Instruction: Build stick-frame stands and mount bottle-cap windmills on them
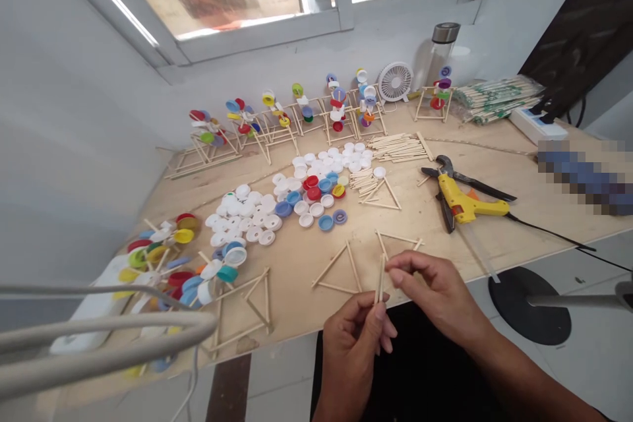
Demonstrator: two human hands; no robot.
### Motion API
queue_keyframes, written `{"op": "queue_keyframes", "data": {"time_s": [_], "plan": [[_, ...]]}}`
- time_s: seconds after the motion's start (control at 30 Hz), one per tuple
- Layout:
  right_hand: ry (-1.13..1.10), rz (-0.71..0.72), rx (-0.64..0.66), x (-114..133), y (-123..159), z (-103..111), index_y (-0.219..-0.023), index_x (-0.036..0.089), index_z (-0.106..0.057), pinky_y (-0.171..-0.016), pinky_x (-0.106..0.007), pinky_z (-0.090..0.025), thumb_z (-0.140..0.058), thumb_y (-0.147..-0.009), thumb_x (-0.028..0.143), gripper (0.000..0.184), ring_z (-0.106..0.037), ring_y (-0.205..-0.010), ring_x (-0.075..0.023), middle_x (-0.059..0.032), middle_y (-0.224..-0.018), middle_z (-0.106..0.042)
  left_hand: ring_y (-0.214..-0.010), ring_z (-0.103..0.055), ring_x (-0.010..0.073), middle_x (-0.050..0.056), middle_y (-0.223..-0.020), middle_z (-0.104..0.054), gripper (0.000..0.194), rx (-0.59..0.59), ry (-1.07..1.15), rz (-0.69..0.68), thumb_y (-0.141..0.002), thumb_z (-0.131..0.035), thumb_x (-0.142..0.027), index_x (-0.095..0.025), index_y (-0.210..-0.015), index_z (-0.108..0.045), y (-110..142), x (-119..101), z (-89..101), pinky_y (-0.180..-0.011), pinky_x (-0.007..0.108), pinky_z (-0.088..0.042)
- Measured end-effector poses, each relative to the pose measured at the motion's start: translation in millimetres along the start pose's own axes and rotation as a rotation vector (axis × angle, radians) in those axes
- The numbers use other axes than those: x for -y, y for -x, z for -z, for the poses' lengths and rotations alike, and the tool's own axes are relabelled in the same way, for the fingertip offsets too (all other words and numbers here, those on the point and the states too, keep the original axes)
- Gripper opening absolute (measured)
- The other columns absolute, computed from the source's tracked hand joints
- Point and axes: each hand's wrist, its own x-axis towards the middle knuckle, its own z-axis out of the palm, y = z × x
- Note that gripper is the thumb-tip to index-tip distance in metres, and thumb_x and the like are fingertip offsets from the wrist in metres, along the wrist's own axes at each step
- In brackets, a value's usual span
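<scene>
My left hand (353, 349) and my right hand (435, 293) meet in front of the plywood table edge, pinching a short bundle of thin wooden sticks (380, 280) upright between thumbs and fingers. Just beyond my fingertips lie a flat triangular stick frame (337, 270) and a second, partly hidden one (395, 239). To the right of my right hand rests a yellow hot glue gun (467, 204) on top of black-handled pliers (445, 188). A loose pile of short sticks (366, 181) lies farther up the table.
Heaps of white and coloured plastic bottle caps (257, 214) cover the table's middle. Stick stands with cap assemblies (306, 112) line the back, beside a small white fan (394, 82) and a bagged stick bundle (497, 99). A grey cable (99, 336) crosses the near left.
</scene>
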Motion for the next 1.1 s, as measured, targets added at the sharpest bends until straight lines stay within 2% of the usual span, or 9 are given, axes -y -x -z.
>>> {"op": "queue_keyframes", "data": {"time_s": [0.1,0.2,0.27,0.37,0.43,0.63,0.83,1.0,1.1], "plan": [[0.289,0.116,-0.23,-5,-5,34,-0.092,0.021,-0.067,-0.071,-0.029,-0.048,-0.053,-0.086,0.04,0.024,-0.06,-0.079,-0.017,-0.0036,-0.088,-0.068,-0.046,-0.049,0.0089,0.0,-0.056,-0.059,0.034,-0.036,0.039,0.032,-0.078,-0.064,-0.046,-0.013,-0.089,-0.067,0,2,0.7,-0.046,0.02,-0.036],[0.642,0.23,-0.463,-20,-14,80,-0.098,0.022,-0.065,-0.075,-0.033,-0.048,-0.052,-0.086,0.036,0.023,-0.061,-0.078,-0.0186,-0.0054,-0.095,-0.069,-0.045,-0.048,0.0083,0.0,-0.054,-0.058,0.036,-0.095,0.064,0.059,-0.077,-0.066,-0.047,-0.012,-0.087,-0.068,0,1,-1.1,-0.045,0.019,-0.035],[0.895,0.317,-0.541,-34,-21,109,-0.102,0.021,-0.064,-0.08,-0.036,-0.047,-0.049,-0.087,0.034,0.024,-0.061,-0.085,-0.0219,-0.008,-0.099,-0.068,-0.044,-0.046,0.0079,0.0,-0.052,-0.057,0.038,-0.132,0.084,0.061,-0.075,-0.067,-0.048,-0.012,-0.086,-0.068,0,0,-3.3,-0.044,0.019,-0.033],[1.203,0.417,-0.447,-54,-30,141,-0.114,0.018,-0.059,-0.082,-0.039,-0.045,-0.046,-0.085,0.026,0.033,-0.059,-0.097,-0.027,-0.0123,-0.107,-0.066,-0.043,-0.045,0.0075,0.0,-0.05,-0.056,0.038,-0.144,0.112,0.058,-0.074,-0.067,-0.049,-0.012,-0.085,-0.068,0,-1,-5.7,-0.044,0.019,-0.033],[1.335,0.429,-0.362,-65,-36,152,-0.118,0.017,-0.057,-0.081,-0.041,-0.045,-0.047,-0.083,0.024,0.037,-0.058,-0.1,-0.0294,-0.0132,-0.115,-0.063,-0.042,-0.045,0.0075,0.0,-0.05,-0.056,0.037,-0.138,0.115,0.055,-0.075,-0.067,-0.048,-0.012,-0.085,-0.068,-1,-1,-6.0,-0.044,0.019,-0.033],[1.433,0.436,-0.264,-77,-54,158,-0.127,0.015,-0.05,-0.078,-0.043,-0.043,-0.044,-0.083,0.026,0.046,-0.056,-0.104,-0.0327,-0.0147,-0.125,-0.058,-0.043,-0.046,0.0079,0.0,-0.052,-0.056,0.04,-0.112,0.106,0.067,-0.075,-0.066,-0.048,-0.011,-0.091,-0.068,-3,3,-2.6,-0.044,0.019,-0.034],[1.341,0.44,-0.188,-72,-64,161,-0.113,0.018,-0.053,-0.079,-0.042,-0.041,-0.05,-0.075,0.02,0.038,-0.057,-0.106,-0.0328,-0.0152,-0.12,-0.061,-0.042,-0.046,0.0078,0.0,-0.051,-0.057,0.045,-0.078,0.137,0.089,-0.075,-0.067,-0.05,-0.011,-0.096,-0.067,-7,4,0.0,-0.042,0.02,-0.034],[1.223,0.337,-0.288,-60,-59,156,-0.1,0.022,-0.056,-0.072,-0.04,-0.04,-0.052,-0.081,0.03,0.021,-0.062,-0.089,-0.0313,-0.0137,-0.096,-0.067,-0.04,-0.044,0.0066,-0.001,-0.049,-0.056,0.045,-0.088,0.192,0.094,-0.074,-0.068,-0.048,-0.01,-0.098,-0.067,-11,4,1.5,-0.041,0.019,-0.032],[0.951,0.211,-0.413,-51,-49,141,-0.092,0.025,-0.056,-0.062,-0.038,-0.04,-0.053,-0.083,0.037,0.015,-0.063,-0.076,-0.0282,-0.0103,-0.081,-0.066,-0.04,-0.044,0.0067,-0.002,-0.05,-0.056,0.045,-0.124,0.22,0.106,-0.073,-0.07,-0.046,-0.01,-0.099,-0.066,-12,4,1.4,-0.041,0.019,-0.032]]}}
